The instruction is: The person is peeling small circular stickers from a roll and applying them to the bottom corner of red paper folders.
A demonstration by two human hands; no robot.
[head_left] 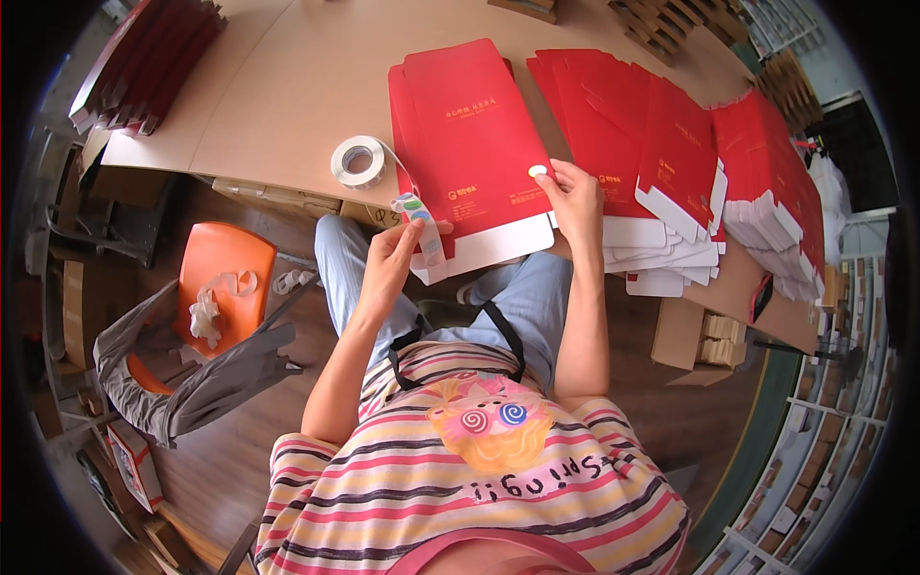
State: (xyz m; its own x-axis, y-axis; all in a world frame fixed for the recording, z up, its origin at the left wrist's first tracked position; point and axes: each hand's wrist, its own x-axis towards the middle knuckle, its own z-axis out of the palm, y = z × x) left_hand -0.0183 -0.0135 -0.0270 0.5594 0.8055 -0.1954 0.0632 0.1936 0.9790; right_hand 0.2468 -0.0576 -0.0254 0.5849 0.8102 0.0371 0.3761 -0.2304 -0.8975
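A flat red box blank point(470, 144) with gold print and white flaps lies before me at the table's near edge, its lower end over my lap. My left hand point(388, 259) pinches a strip of stickers point(414, 213), with round coloured spots on it, at the blank's lower left side. The strip leads back to a white sticker roll point(358, 163) standing on the table. At the blank's lower right corner, my right hand point(575, 206) has thumb and forefinger closed at a round white sticker point(538, 172). Whether the sticker touches the red surface I cannot tell.
More red blanks point(613, 125) lie fanned to the right, with another stack point(767, 163) beyond. Dark red boxes point(144, 62) stand at the far left of the table point(259, 86). An orange chair point(225, 278) with backing scraps stands left; a carton point(700, 340) sits below right.
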